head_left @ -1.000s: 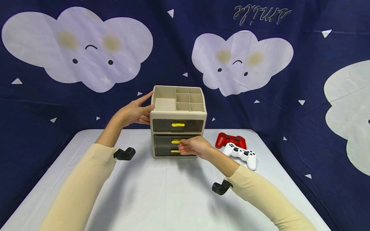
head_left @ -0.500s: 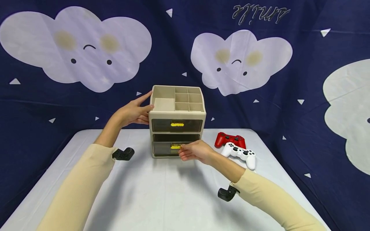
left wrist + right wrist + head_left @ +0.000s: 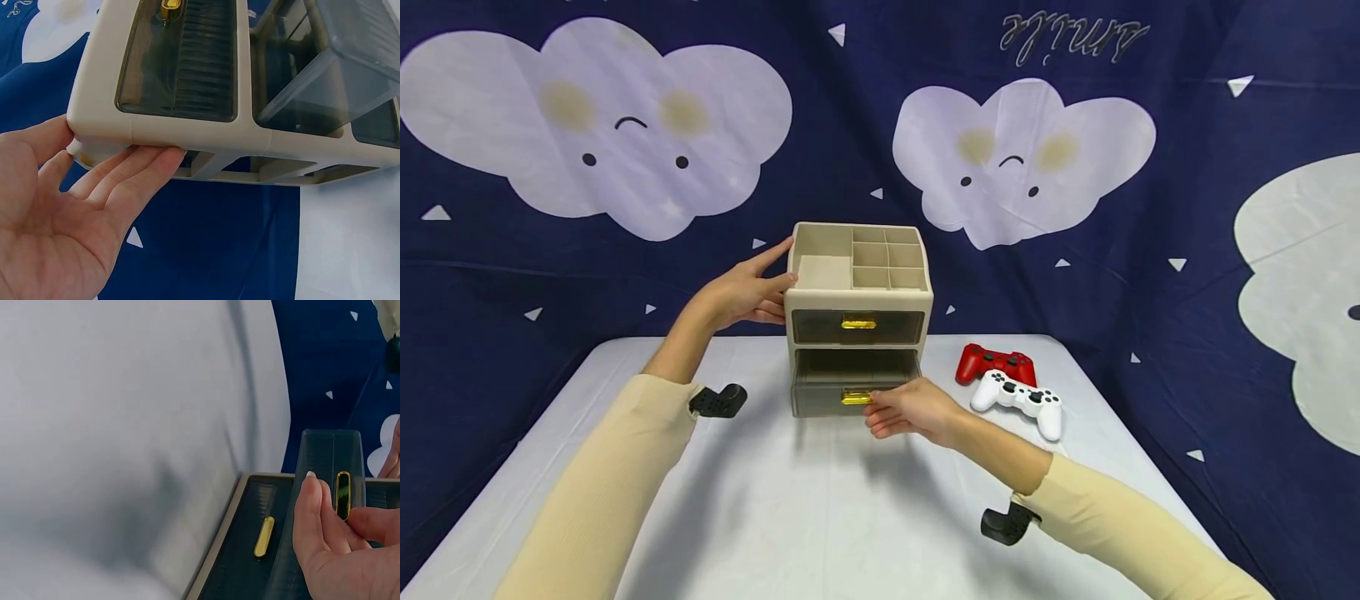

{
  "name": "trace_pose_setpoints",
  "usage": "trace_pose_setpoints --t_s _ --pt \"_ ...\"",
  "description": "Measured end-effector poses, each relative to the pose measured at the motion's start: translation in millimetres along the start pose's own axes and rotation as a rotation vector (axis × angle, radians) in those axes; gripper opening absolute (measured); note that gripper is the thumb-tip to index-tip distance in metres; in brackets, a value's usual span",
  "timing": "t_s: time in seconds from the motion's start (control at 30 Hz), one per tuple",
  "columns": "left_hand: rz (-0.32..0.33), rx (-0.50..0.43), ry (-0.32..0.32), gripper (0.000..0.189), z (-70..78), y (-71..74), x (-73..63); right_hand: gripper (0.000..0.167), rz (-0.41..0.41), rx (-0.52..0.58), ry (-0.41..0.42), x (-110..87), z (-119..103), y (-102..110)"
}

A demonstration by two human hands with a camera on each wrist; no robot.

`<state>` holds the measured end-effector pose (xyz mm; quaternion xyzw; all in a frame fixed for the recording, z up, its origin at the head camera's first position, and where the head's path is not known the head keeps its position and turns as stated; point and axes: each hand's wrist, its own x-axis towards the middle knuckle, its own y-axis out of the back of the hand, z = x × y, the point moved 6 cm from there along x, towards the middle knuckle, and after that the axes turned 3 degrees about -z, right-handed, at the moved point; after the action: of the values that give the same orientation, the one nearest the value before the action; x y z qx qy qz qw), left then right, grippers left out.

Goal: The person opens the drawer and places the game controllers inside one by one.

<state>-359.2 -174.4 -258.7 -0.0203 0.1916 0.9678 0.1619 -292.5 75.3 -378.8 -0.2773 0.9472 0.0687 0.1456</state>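
A cream desktop drawer organizer (image 3: pixel 860 297) stands at the back of the table. Its middle drawer (image 3: pixel 820 401), smoky and see-through, is pulled partway out, and the visible part of its inside holds nothing. My right hand (image 3: pixel 913 410) pinches the drawer's gold handle (image 3: pixel 343 495) between thumb and fingers. On the organizer's left side, my left hand (image 3: pixel 741 293) braces it with extended fingers, the thumb at the top rim. In the left wrist view, the fingers (image 3: pixel 134 172) lie along the side wall beside its cut-outs. The top drawer (image 3: pixel 820 327) is closed.
A red game controller (image 3: pixel 996 364) lies right of the organizer, with a white game controller (image 3: pixel 1018 402) in front, overlapping it in this view. Divided compartments (image 3: pixel 887 256) form the organizer's top. Behind the white-covered table (image 3: pixel 820 508) hangs a dark blue cloud-patterned cloth (image 3: pixel 842 125).
The middle drawer has slid out toward me, with my right hand drawing its handle forward and down in view. The left hand keeps its place on the organizer's side.
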Motion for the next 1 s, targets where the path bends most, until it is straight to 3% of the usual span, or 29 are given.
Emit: trace_pose_setpoints --t_s 1.0 --pt "-0.001 0.019 -0.01 0.073 -1.1 1.5 2.5 0.033 -0.001 -0.028 0.023 -30.1 2.5 -16.1"
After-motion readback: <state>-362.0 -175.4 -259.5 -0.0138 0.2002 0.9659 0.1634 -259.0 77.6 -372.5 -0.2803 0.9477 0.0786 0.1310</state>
